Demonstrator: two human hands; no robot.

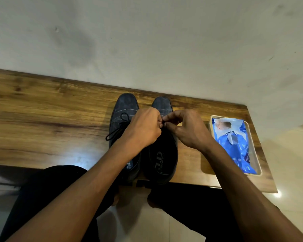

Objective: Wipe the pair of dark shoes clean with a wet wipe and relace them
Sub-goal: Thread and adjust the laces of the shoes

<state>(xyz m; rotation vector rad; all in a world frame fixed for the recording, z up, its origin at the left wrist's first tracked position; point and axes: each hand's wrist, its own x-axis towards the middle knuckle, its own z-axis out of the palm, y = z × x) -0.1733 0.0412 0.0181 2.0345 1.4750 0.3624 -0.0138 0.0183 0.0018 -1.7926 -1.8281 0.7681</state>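
Head view
Shoes: two dark shoes, the left shoe [124, 109] and the right shoe [163, 154], are set side by side, heels at the near edge of the bench [42, 116].
Hands: left hand [143, 128] and right hand [187, 130] are both pinched on one black lace [164, 122] over the right shoe.
Wipes: one blue wipe pack [238, 145] is held in one tray [259, 165] at the right end.

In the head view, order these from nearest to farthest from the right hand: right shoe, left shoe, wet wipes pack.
From the right hand:
1. Right shoe, directly under it.
2. and 3. Left shoe, to its left, and wet wipes pack, in a tray to its right: too close to call.
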